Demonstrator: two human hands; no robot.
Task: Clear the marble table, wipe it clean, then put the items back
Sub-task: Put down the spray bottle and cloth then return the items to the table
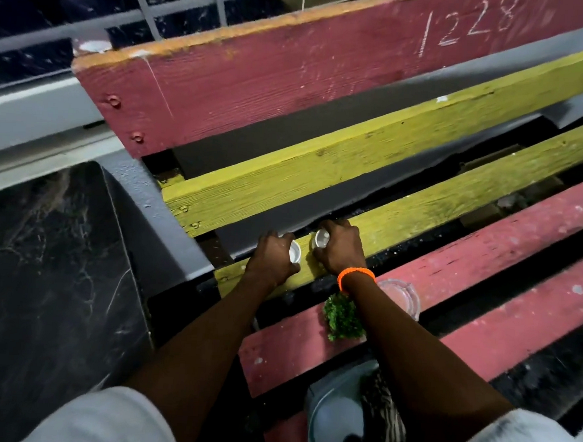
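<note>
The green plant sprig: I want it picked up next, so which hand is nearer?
Right. The right hand sits just beyond the green plant sprig, its forearm passing beside it; the left hand is farther left.

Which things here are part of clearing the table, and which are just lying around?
In the job: two small white cups, one in each hand's grip; green leafy sprig; clear glass dish.
Just there: red and yellow slatted wooden bench; grey railing.

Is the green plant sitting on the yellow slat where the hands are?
No, the green plant lies on a red slat nearer the person, partly behind the right forearm, while both hands are on the yellow slat.
</note>
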